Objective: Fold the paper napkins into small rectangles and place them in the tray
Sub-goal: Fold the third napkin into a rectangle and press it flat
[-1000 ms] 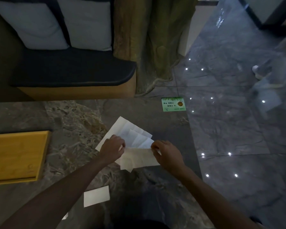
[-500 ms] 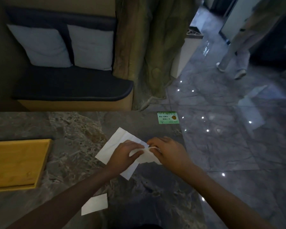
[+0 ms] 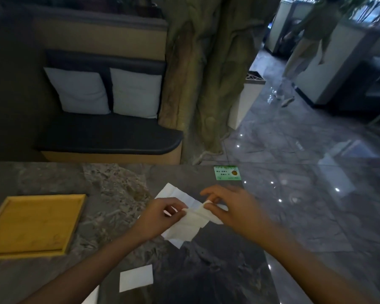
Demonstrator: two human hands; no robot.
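A white paper napkin (image 3: 188,227) hangs slightly lifted over the dark marble table (image 3: 110,189). My left hand (image 3: 160,215) pinches its upper left edge. My right hand (image 3: 230,207) pinches its upper right corner between thumb and forefinger. Under the held sheet lies a small pile of flat napkins (image 3: 176,193). A folded small white rectangle (image 3: 136,278) lies nearer to me on the table. The yellow wooden tray (image 3: 7,252) sits at the left with nothing in it.
A green card (image 3: 227,173) lies near the table's far right edge. Beyond the table stand a bench with two grey cushions (image 3: 105,93) and a tree-trunk pillar (image 3: 198,73). A person (image 3: 305,40) walks on the shiny floor at the back right.
The top napkin has been lifted off the pile and drawn together between both hands. The view has tilted upward, showing more of the room and the walking person.
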